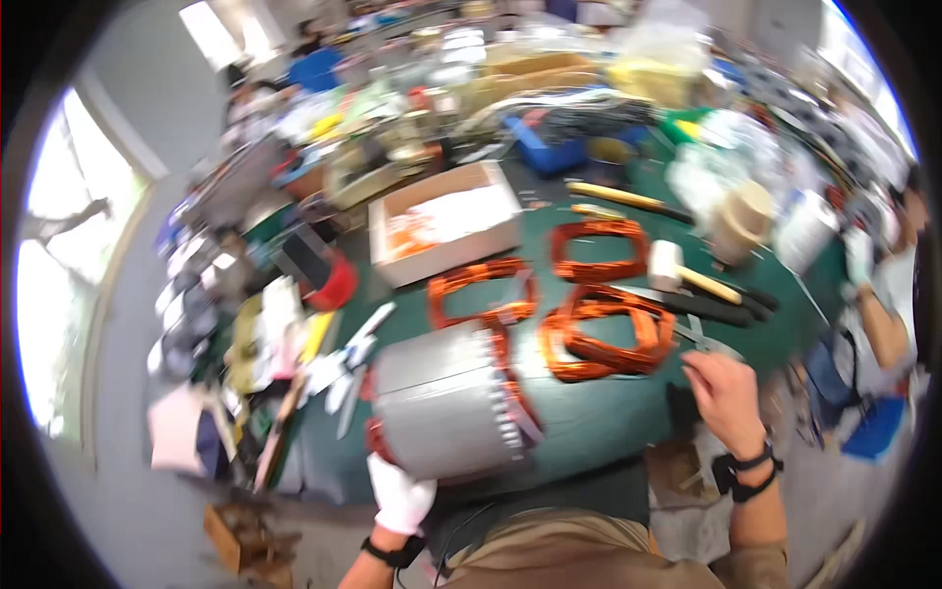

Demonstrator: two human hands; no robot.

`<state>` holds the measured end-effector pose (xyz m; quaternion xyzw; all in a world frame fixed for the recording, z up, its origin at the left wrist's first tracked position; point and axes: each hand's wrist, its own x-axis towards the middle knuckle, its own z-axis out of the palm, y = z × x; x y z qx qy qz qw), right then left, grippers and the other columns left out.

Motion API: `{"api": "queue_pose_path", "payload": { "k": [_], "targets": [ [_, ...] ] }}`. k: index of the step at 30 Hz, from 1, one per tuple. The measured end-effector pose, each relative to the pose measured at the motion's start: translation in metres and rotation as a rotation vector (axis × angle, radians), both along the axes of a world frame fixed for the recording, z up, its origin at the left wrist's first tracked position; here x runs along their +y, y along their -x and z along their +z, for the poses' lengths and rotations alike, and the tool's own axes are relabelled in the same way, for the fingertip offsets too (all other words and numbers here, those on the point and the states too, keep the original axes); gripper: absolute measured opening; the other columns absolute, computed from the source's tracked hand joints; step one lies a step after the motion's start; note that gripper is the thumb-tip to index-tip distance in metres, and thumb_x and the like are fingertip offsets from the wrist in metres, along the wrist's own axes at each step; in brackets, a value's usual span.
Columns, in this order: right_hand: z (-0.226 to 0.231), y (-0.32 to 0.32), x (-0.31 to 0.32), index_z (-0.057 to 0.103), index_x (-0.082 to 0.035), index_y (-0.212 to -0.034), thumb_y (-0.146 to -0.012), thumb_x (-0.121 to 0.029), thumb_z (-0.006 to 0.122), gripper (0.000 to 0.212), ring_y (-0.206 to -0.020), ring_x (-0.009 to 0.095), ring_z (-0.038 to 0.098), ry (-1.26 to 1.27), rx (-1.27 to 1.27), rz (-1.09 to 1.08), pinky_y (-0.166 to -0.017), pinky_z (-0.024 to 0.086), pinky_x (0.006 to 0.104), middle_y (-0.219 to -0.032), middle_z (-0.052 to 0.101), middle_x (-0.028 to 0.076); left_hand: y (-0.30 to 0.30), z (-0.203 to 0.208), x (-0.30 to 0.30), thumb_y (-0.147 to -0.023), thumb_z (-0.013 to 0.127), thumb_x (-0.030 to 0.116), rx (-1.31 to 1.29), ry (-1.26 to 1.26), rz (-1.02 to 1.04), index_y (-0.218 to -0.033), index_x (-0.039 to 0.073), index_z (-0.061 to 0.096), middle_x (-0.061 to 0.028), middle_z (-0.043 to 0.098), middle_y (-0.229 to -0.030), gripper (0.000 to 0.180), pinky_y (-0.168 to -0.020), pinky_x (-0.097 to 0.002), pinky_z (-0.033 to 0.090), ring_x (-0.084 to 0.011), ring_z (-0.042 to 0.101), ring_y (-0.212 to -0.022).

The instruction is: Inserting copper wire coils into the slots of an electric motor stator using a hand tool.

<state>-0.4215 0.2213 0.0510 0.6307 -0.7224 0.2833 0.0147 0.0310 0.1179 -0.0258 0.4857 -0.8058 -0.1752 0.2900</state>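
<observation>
A grey ribbed motor stator lies on its side near the table's front edge, with reddish winding or lining showing at both ends. My left hand, in a white glove, is against its lower left end; its fingers are blurred and partly hidden. Out to the right, my bare right hand has curled fingers, close beside a metal scissors-like tool; whatever they pinch is too blurred to make out. Orange copper wire coils lie behind and right of the stator: one coil, another coil and an overlapping stack.
A white-headed mallet and dark-handled tools lie right of the coils. Behind stands an open cardboard box. A red container and clutter crowd the left. At the far right is another person's arm.
</observation>
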Motion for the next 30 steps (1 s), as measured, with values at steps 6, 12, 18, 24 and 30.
{"api": "queue_pose_path", "payload": {
  "k": [6, 12, 18, 24, 30],
  "targets": [
    [0.015, -0.044, 0.001, 0.07, 0.0, -0.107, -0.088, 0.004, 0.068, 0.02, -0.068, 0.033, 0.061, -0.021, -0.136, 0.137, -0.063, 0.047, 0.0398, -0.081, 0.064, 0.016, -0.013, 0.038, -0.025, -0.085, 0.068, 0.004, 0.008, 0.199, 0.039, -0.101, 0.001, 0.069, -0.0189, 0.068, -0.091, 0.017, -0.08, -0.048, 0.051, -0.0404, 0.065, -0.089],
    [0.016, -0.069, 0.007, 0.071, -0.004, -0.106, -0.086, 0.0, 0.072, 0.02, -0.077, 0.038, 0.068, -0.054, -0.12, 0.212, -0.066, 0.053, 0.0433, -0.086, 0.069, 0.016, -0.081, 0.079, -0.111, -0.083, 0.076, 0.012, -0.254, 0.466, 0.349, -0.108, 0.004, 0.074, -0.0171, 0.07, -0.11, 0.027, -0.089, -0.0481, 0.051, -0.0378, 0.065, -0.104],
    [0.025, -0.095, 0.019, 0.073, -0.007, -0.105, -0.087, -0.008, 0.075, 0.018, -0.076, 0.035, 0.069, -0.029, -0.066, 0.331, -0.066, 0.055, 0.0431, -0.088, 0.071, 0.013, -0.132, 0.073, -0.173, -0.081, 0.076, 0.021, -0.476, 0.334, 0.483, -0.104, 0.009, 0.075, -0.014, 0.07, -0.1, 0.025, -0.091, -0.0504, 0.05, -0.0364, 0.065, -0.104],
    [0.023, -0.102, 0.035, 0.074, -0.008, -0.106, -0.089, -0.01, 0.075, 0.017, -0.075, 0.033, 0.07, -0.064, -0.137, 0.327, -0.065, 0.056, 0.0411, -0.087, 0.071, 0.011, -0.081, 0.16, -0.09, -0.089, 0.068, 0.004, 0.377, 0.497, 0.408, -0.13, -0.002, 0.066, -0.0193, 0.069, -0.123, 0.042, -0.108, -0.042, 0.048, -0.0338, 0.064, -0.124],
    [0.051, -0.153, 0.02, 0.07, -0.004, -0.116, -0.087, 0.0, 0.077, 0.03, -0.078, 0.024, 0.073, 0.042, -0.396, 0.526, -0.068, 0.057, 0.032, -0.099, 0.072, 0.012, 0.023, 0.167, 0.03, -0.081, 0.055, -0.018, 0.669, 0.49, -0.17, -0.133, -0.006, 0.059, -0.0203, 0.057, -0.142, 0.054, -0.109, -0.0412, 0.047, -0.0269, 0.06, -0.124]
  ]
}}
